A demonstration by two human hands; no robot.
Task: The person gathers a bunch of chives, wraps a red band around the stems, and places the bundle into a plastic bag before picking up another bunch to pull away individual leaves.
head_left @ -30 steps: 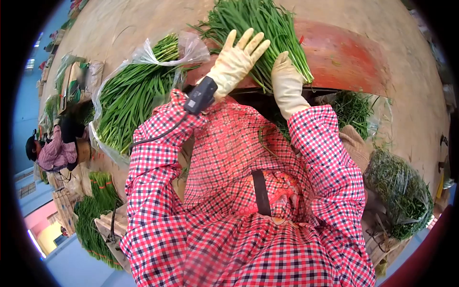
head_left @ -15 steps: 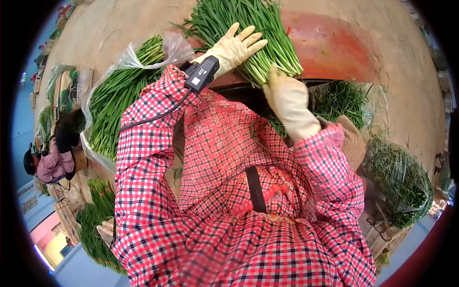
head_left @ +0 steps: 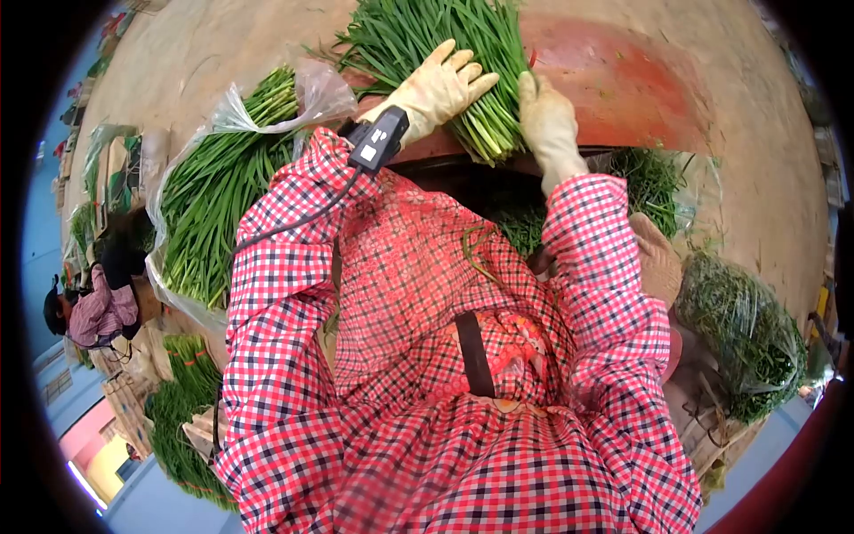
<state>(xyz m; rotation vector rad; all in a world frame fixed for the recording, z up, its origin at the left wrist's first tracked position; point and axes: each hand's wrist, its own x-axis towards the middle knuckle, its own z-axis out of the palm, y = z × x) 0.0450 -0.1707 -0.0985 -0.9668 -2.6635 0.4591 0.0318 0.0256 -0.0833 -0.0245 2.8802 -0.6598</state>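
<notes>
A thick bundle of long, flat green leaves that look like garlic chives [head_left: 436, 31] lies on a red surface [head_left: 623, 80], its pale cut ends toward me. My left hand [head_left: 436, 93], in a cream rubber glove, rests open across the bundle with fingers spread. At the right edge of the stalks is my right hand [head_left: 547, 116], also gloved. Its fingers are drawn together against the outer stalks, and part of the grip is hidden. Just beyond those fingertips is a small red strip [head_left: 532, 58]. A black device [head_left: 378, 140] with a cable is strapped at my left wrist.
On the left, an open plastic bag [head_left: 160, 214] holds more chives [head_left: 209, 205]. Banded bunches [head_left: 187, 400] lie lower left. Loose green trimmings [head_left: 645, 182] sit under the red surface's edge, and a filled clear bag [head_left: 743, 329] stands right. Another person [head_left: 102, 307] sits far left.
My right hand has moved from the cut ends up to the bundle's right side. The stalks there now lie closer together, shifted left. My left hand stays spread on the bundle.
</notes>
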